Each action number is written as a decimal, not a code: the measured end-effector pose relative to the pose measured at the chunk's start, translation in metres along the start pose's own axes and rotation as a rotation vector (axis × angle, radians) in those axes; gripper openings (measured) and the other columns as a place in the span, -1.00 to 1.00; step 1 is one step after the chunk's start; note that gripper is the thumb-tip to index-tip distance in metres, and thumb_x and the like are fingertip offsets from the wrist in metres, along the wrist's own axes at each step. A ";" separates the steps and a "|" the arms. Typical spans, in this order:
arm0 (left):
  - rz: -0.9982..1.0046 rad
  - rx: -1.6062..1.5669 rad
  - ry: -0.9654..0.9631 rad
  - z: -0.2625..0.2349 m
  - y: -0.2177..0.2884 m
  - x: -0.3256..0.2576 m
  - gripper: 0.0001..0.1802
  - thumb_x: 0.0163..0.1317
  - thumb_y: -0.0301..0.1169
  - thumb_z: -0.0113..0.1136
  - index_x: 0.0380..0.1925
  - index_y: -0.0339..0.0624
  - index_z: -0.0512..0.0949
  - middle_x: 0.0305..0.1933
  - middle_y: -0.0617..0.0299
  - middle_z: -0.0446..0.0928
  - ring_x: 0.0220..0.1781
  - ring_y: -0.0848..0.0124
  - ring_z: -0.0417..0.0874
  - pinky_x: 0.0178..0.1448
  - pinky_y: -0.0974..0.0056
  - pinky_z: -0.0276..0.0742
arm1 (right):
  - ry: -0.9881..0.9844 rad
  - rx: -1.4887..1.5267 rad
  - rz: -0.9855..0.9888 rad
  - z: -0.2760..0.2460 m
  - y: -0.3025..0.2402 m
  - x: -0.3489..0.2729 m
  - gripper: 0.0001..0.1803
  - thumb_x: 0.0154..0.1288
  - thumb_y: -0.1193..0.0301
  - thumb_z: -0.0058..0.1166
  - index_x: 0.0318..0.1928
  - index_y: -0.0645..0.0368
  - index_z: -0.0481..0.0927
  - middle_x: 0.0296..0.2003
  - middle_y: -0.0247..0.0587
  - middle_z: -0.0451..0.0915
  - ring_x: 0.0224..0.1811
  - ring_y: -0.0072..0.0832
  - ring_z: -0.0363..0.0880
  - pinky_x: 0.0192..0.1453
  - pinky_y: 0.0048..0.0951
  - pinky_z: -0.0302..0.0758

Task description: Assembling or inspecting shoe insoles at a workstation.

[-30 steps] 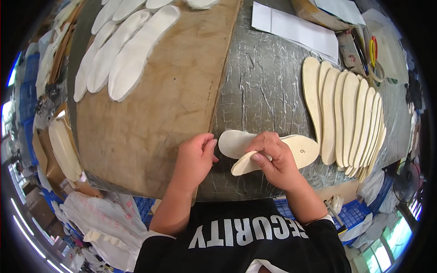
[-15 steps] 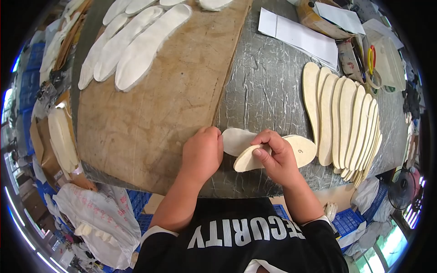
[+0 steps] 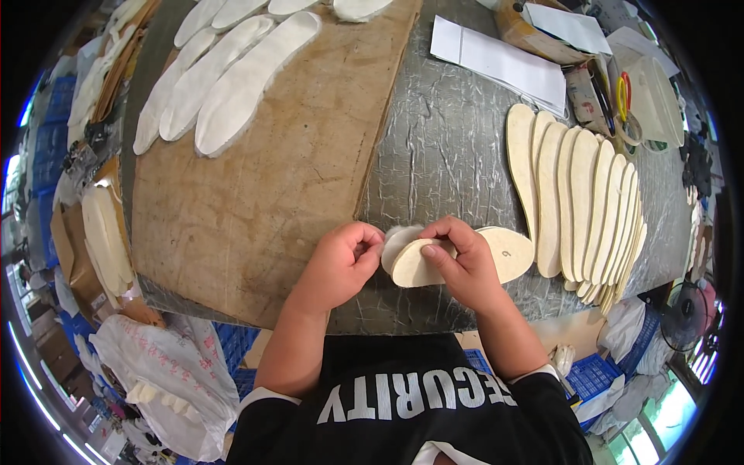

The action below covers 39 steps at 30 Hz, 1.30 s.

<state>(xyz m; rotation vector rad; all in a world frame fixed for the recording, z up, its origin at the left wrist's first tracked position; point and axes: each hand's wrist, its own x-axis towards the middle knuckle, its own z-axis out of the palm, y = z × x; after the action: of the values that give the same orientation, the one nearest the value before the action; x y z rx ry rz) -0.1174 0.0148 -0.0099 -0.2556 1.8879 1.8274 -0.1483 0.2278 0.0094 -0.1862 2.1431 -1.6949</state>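
My right hand [image 3: 465, 260] pinches a cream insole [image 3: 416, 265] between thumb and fingers, above the near edge of the table. Behind that insole shows a white, fuzzy-edged piece [image 3: 394, 245]. A rounded cream insole end [image 3: 508, 254] with a small dark mark sticks out past the right side of this hand; whether it belongs to the same insole is hidden. My left hand [image 3: 341, 263] is closed, thumb against curled fingers, close to the left edge of the white piece. What its fingertips hold, if anything, cannot be made out.
A brown board [image 3: 263, 201] covers the table's left, with several white fleecy insoles [image 3: 256, 85] at its far end. Overlapping cream insoles [image 3: 577, 201] fan out on the right. Beyond them lie white papers [image 3: 500, 66], a carton [image 3: 542, 31] and scissors [image 3: 624, 97].
My left hand has turned and its fingers now show curled at the thumb. The insole in my right hand has tilted up and shifted slightly left, covering more of the white piece.
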 end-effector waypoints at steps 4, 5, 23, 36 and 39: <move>-0.001 -0.183 -0.120 0.000 0.000 -0.002 -0.93 0.32 -0.61 0.00 -0.24 -0.33 0.47 -0.18 0.30 0.50 -0.20 0.62 0.48 -0.08 0.47 0.44 | -0.013 0.068 0.023 0.002 0.001 0.000 -0.89 0.25 0.55 0.13 -0.22 0.25 0.53 -0.33 -0.21 0.58 -0.26 -0.42 0.55 -0.12 -0.45 0.47; -0.015 -0.145 -0.097 0.001 0.001 -0.003 -0.93 0.32 -0.61 0.00 -0.24 -0.33 0.47 -0.18 0.30 0.50 -0.20 0.62 0.48 -0.08 0.47 0.44 | -0.022 0.075 0.025 0.002 0.001 0.001 -0.90 0.26 0.55 0.12 -0.21 0.25 0.52 -0.33 -0.23 0.57 -0.26 -0.47 0.54 -0.13 -0.48 0.47; 0.026 -0.363 -0.178 0.009 0.013 -0.006 -0.94 0.35 -0.52 0.05 -0.26 -0.31 0.46 -0.31 0.33 0.51 -0.26 0.62 0.49 -0.15 0.48 0.46 | -0.052 0.166 0.060 -0.006 -0.001 -0.004 -0.92 0.30 0.55 0.07 -0.21 0.24 0.48 -0.37 -0.36 0.52 -0.28 -0.63 0.44 -0.14 -0.56 0.41; 0.012 -0.326 -0.240 0.009 0.014 -0.008 -0.91 0.35 -0.54 0.01 -0.21 -0.32 0.47 -0.19 0.33 0.50 -0.18 0.62 0.45 -0.05 0.46 0.41 | -0.008 0.133 0.041 -0.006 -0.001 -0.007 -0.93 0.28 0.57 0.07 -0.23 0.24 0.50 -0.36 -0.35 0.51 -0.27 -0.62 0.44 -0.14 -0.56 0.40; 0.010 -0.282 -0.225 0.010 0.019 -0.010 -0.92 0.34 -0.55 0.01 -0.22 -0.31 0.47 -0.19 0.32 0.49 -0.20 0.63 0.45 -0.07 0.47 0.41 | 0.016 0.104 0.022 -0.004 -0.002 -0.009 -0.92 0.27 0.57 0.08 -0.23 0.24 0.50 -0.36 -0.31 0.52 -0.28 -0.57 0.47 -0.14 -0.53 0.41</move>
<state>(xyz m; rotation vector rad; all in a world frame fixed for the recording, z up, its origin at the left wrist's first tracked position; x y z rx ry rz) -0.1154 0.0242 0.0115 -0.1292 1.4831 2.0352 -0.1423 0.2342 0.0141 -0.1194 2.0543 -1.7963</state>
